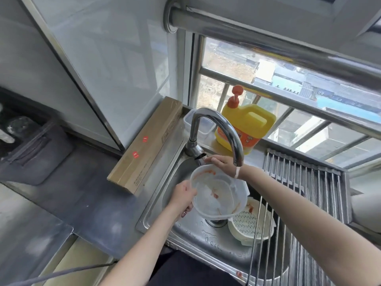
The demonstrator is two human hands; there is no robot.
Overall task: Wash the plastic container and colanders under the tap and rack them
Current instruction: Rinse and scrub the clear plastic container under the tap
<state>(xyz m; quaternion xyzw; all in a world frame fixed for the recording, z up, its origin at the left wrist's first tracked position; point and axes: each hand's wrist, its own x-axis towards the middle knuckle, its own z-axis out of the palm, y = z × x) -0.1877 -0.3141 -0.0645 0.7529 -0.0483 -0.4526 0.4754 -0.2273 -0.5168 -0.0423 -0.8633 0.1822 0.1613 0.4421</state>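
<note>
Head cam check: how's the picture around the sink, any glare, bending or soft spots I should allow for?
Head view: daylight from the window lights the scene, with bright sheen on the tap; wide-angle bending curves the rail and rack; the image is soft overall, so the plastic container held by the left hand shows red smears only vaguely.

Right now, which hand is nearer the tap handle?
Right. The right hand reaches to the tap handle at the faucet base, fingers at it. The left hand is lower, gripping the plastic container rim.
</note>
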